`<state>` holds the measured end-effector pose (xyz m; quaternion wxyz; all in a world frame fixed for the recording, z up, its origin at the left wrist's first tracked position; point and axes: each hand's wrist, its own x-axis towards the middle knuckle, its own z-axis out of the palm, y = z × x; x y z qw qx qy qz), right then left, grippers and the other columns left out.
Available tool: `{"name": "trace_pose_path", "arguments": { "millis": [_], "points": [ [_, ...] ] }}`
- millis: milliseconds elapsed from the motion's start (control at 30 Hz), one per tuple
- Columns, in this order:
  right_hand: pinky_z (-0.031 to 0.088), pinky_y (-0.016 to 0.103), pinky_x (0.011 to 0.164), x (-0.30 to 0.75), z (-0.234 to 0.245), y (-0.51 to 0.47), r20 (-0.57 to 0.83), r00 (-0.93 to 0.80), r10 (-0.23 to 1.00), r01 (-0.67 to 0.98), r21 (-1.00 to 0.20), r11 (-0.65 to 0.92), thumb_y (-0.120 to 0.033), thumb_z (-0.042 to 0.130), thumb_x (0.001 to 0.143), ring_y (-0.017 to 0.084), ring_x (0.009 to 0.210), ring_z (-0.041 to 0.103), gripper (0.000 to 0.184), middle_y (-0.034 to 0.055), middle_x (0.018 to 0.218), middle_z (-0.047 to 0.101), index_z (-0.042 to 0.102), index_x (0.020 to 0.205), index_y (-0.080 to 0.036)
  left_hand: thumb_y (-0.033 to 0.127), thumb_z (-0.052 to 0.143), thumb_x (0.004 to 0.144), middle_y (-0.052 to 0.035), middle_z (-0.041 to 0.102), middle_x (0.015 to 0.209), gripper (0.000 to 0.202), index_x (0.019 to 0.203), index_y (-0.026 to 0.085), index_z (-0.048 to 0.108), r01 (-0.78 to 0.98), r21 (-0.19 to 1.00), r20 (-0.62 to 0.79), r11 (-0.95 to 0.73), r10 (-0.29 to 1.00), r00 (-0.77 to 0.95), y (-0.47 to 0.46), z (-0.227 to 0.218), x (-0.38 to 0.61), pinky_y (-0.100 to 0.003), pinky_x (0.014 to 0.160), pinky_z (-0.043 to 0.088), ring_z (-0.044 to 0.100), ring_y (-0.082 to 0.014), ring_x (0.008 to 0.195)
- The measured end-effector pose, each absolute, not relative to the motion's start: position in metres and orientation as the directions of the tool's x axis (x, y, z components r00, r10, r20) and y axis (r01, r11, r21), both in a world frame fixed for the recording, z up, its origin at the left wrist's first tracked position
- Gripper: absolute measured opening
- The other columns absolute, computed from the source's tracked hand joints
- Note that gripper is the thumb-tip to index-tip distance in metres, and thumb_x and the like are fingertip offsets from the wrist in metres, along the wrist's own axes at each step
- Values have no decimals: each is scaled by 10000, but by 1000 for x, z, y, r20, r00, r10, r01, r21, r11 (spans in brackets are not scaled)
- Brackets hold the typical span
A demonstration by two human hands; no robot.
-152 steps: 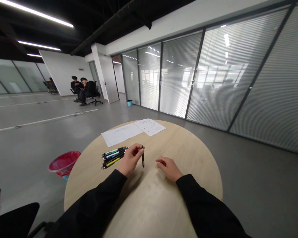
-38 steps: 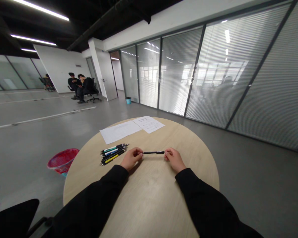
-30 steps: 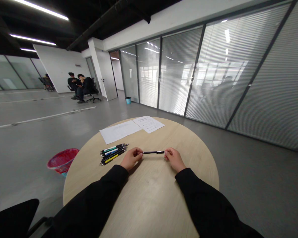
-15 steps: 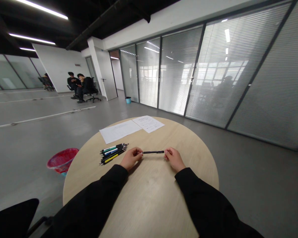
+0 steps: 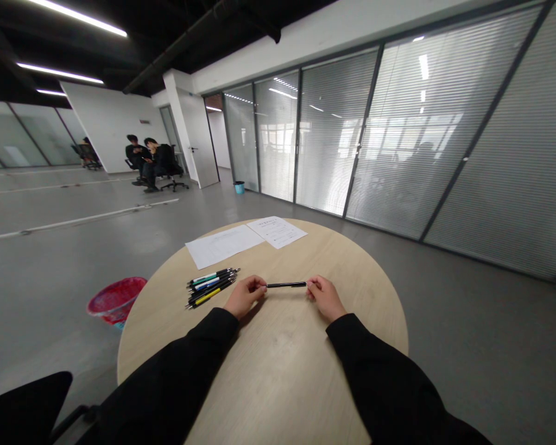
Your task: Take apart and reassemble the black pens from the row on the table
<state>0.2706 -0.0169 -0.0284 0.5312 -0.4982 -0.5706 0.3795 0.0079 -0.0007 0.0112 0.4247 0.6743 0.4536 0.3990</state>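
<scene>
A black pen (image 5: 286, 285) is held level just above the round wooden table (image 5: 278, 364), stretched between my two hands. My left hand (image 5: 244, 296) pinches its left end with curled fingers. My right hand (image 5: 321, 297) pinches the right end the same way. Both arms wear black sleeves. Left of my left hand lies a row of several pens (image 5: 212, 286) with black, green, blue and yellow barrels.
Two white paper sheets (image 5: 223, 245) (image 5: 277, 232) lie at the table's far edge. A red waste basket (image 5: 116, 299) stands on the grey floor to the left. A dark chair (image 5: 23, 408) shows at lower left. People sit on office chairs (image 5: 151, 164) far off.
Five seconds ago my left hand alone held the pen upright and my right hand rested on the table. Over the last second nothing has visibly moved.
</scene>
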Motion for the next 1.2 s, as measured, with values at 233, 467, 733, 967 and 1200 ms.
{"name": "trace_pose_path", "arguments": {
  "millis": [233,467,733,967,1200],
  "points": [
    [438,265,549,271,-29,-17,212,57,976,155,-967,201,-482,560,836,144,552,543,296,19,653,630,584,786,-192,418,698,721,-7,626,669,298,836,158,609,241,945,152,-223,948,280,3,6,7,-268,602,456,574,-143,599],
    [437,265,552,271,-32,-14,223,68,972,180,-961,208,-486,562,830,144,541,544,301,25,645,634,589,783,-190,412,687,733,-8,629,663,276,820,162,608,262,937,156,-232,947,280,4,6,6,-265,596,448,566,-140,593],
    [437,263,554,271,-31,-15,217,70,974,184,-962,201,-482,557,832,145,543,551,291,15,646,635,590,782,-197,399,688,729,-2,624,650,267,823,163,605,251,943,147,-220,949,279,4,5,6,-262,593,449,562,-135,579],
    [438,264,562,271,-29,-16,228,66,971,200,-957,211,-471,553,848,150,559,556,288,22,654,636,597,781,-195,389,688,738,-6,638,653,260,826,156,610,255,940,153,-227,948,280,3,7,7,-265,602,453,577,-137,582],
    [436,264,553,271,-29,-17,243,59,968,217,-950,225,-443,533,867,146,548,546,275,27,657,632,588,774,-190,393,688,739,-6,638,665,260,824,160,612,271,934,157,-233,949,274,1,9,7,-270,616,456,581,-142,598]
  ]
}}
